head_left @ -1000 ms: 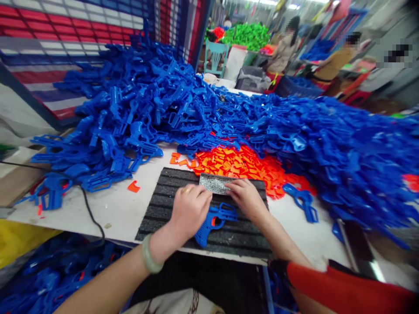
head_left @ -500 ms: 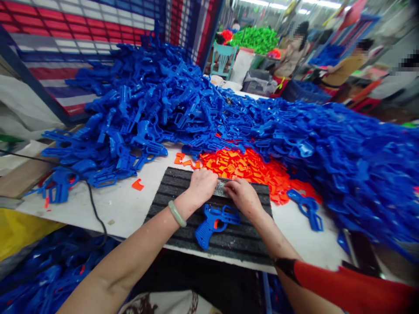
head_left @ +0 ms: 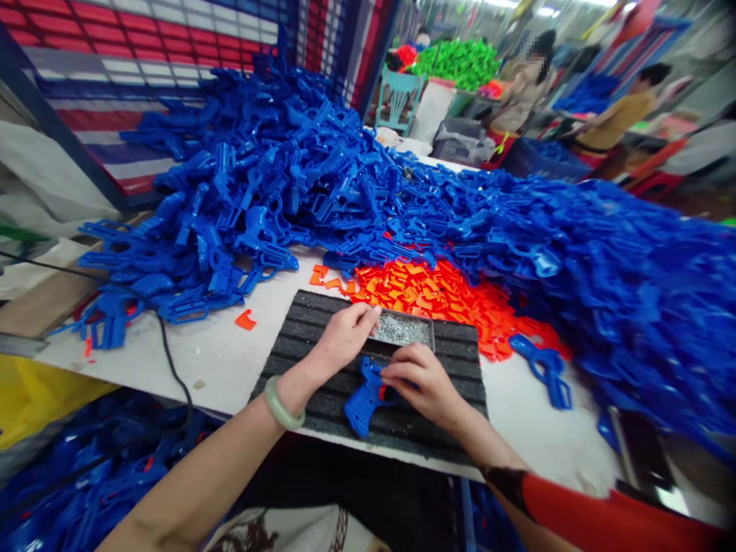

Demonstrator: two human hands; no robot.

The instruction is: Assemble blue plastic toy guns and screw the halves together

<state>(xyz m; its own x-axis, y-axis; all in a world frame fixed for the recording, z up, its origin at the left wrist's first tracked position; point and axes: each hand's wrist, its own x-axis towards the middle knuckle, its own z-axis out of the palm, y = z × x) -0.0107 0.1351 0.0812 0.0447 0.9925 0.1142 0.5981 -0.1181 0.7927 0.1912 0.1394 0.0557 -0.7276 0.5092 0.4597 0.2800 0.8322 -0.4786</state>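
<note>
A blue plastic toy gun half (head_left: pixel 361 404) with an orange trigger lies on the black ribbed mat (head_left: pixel 310 318). My right hand (head_left: pixel 422 381) is over its front part, fingers pinched together against it and hiding much of it. Whatever is between those fingertips is too small to make out. At the left end of a shallow tray (head_left: pixel 432 333) of small silvery metal parts (head_left: pixel 401 328) is my left hand (head_left: pixel 345 335). Its thumb and forefinger are pinched, and I cannot make out what they hold.
Loose orange triggers (head_left: pixel 422 287) are heaped behind the mat. Piles of blue gun halves (head_left: pixel 299 169) cover the back and right. A single blue half (head_left: pixel 543 368) lies right of the mat. A black cable (head_left: pixel 164 345) crosses the left edge. People (head_left: pixel 624 111) work farther back.
My right hand has moved from the tray toward me, onto the blue toy gun half. My left hand has shifted slightly left and nearer, uncovering more of the tray.
</note>
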